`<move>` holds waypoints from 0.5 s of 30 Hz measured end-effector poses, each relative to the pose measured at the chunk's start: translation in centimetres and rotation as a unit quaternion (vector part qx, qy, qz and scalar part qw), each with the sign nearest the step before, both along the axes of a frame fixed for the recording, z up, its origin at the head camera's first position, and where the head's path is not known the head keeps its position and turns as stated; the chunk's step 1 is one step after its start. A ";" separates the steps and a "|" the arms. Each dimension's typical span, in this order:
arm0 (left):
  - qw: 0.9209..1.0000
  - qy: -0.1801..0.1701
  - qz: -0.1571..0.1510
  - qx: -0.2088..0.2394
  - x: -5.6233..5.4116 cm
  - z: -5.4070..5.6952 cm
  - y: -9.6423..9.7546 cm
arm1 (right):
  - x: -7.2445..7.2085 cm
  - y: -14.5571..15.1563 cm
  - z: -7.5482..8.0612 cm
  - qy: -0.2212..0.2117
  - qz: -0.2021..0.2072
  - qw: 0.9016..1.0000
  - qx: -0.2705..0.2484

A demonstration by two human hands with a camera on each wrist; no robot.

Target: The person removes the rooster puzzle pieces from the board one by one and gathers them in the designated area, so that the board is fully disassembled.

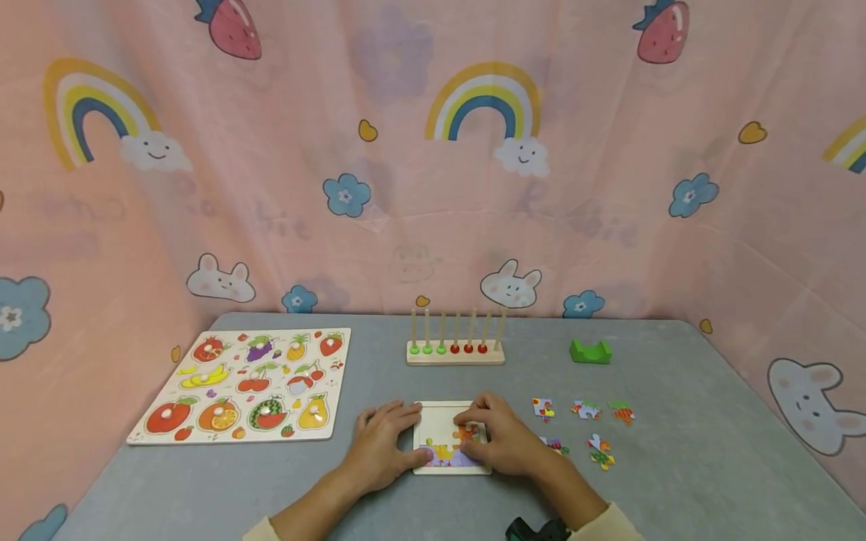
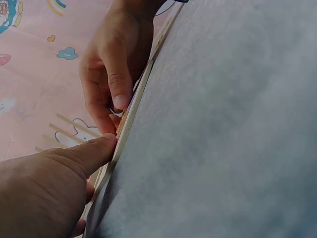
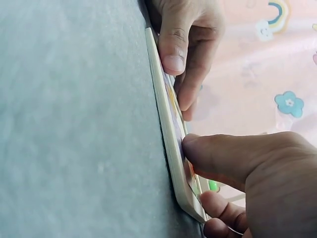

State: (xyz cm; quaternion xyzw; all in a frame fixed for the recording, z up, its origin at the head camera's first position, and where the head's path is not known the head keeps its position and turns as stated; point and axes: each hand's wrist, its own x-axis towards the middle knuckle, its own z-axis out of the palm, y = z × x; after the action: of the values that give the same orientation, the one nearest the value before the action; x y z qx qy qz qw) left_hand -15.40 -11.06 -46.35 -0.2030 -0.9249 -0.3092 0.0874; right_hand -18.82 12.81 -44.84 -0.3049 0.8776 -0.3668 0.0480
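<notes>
A small wooden jigsaw tray (image 1: 451, 471) lies flat on the table, its lower part filled with purple and yellow pieces (image 1: 443, 454). My left hand (image 1: 380, 448) holds the tray by its left side, thumb at the lower corner and fingers along the upper edge. Over the tray's right side, my right hand (image 1: 509, 438) has thumb and fingers bent around an orange jigsaw piece (image 1: 467, 433), which lies among the fitted ones. In the right wrist view, the right thumb (image 3: 198, 146) rests on the puzzle surface; the fingers partly hide the piece.
Several loose jigsaw pieces (image 1: 585, 409) lie right of the tray. Behind it stands a wooden peg rack (image 1: 456, 359) with green and red beads. A fruit board (image 1: 230, 439) lies at left, a green block (image 1: 591, 352) at back right. A black object (image 1: 537, 530) sits by the right forearm.
</notes>
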 end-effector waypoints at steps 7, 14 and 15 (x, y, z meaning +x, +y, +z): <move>1.000 0.001 -0.001 0.003 0.0 0.0 0.0 | 0.3 -0.1 0.2 0.013 -0.004 1.000 0.009; 1.000 -0.001 -0.001 -0.003 0.0 0.1 0.0 | 0.4 0.0 0.0 0.025 0.001 1.000 0.010; 1.000 -0.001 -0.002 -0.003 0.0 0.2 0.1 | 0.4 0.0 0.0 0.029 0.001 1.000 0.012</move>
State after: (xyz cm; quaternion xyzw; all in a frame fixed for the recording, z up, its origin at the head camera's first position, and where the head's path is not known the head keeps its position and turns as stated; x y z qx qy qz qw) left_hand -15.36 -11.01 -46.20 -0.2044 -0.9257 -0.3067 0.0854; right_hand -18.41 12.85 -44.85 -0.3160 0.8824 -0.3476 0.0268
